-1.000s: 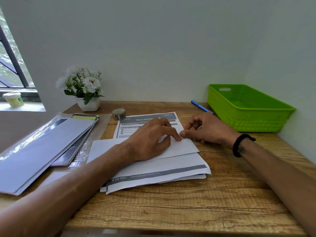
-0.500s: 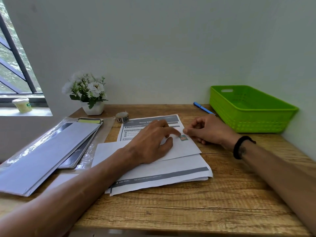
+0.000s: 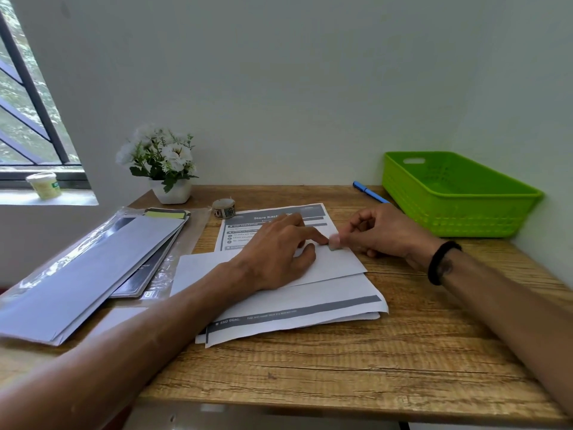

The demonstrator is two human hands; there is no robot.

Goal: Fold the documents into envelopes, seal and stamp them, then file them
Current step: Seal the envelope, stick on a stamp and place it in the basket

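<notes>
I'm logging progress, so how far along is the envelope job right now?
Done: one white envelope lies closed atop the printed documents. In hand: the left hand holds it flat while the right hand works a small stamp at its top right corner. Left: filing; the green basket looks empty, and more envelopes wait at left.

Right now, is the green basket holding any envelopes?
Apparently empty: the green basket shows only bare green mesh floor; its near corner is hidden by the front wall.
</notes>
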